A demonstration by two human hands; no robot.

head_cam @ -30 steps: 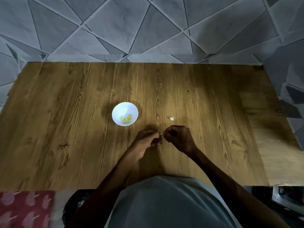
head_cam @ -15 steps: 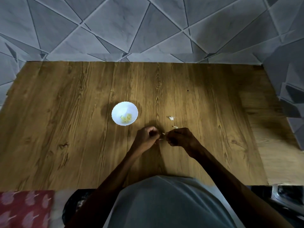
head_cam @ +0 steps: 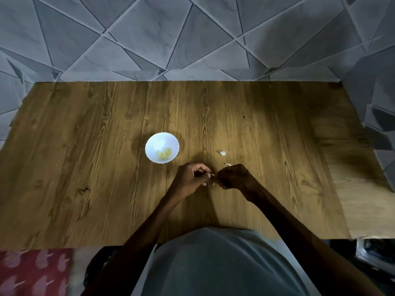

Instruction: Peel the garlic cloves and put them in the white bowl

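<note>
A small white bowl (head_cam: 162,147) stands on the wooden table (head_cam: 85,167) and holds several yellowish peeled cloves (head_cam: 164,154). Just to its lower right my left hand (head_cam: 193,180) and my right hand (head_cam: 234,178) meet fingertip to fingertip. Between them they pinch a small pale garlic clove (head_cam: 213,180), mostly hidden by the fingers. A white piece of garlic (head_cam: 222,153) lies on the table beyond my right hand, and a smaller pale scrap (head_cam: 227,164) lies right by its knuckles.
A grey tiled wall (head_cam: 192,35) rises behind the table and to its right. A lighter wooden panel (head_cam: 359,199) borders the table's right side. A red patterned cloth (head_cam: 34,272) lies at the lower left, and a dark metallic object (head_cam: 376,251) sits at the lower right.
Both hands stayed together, working the clove, and shifted slightly. A small pale scrap now lies on the table by my right hand.
</note>
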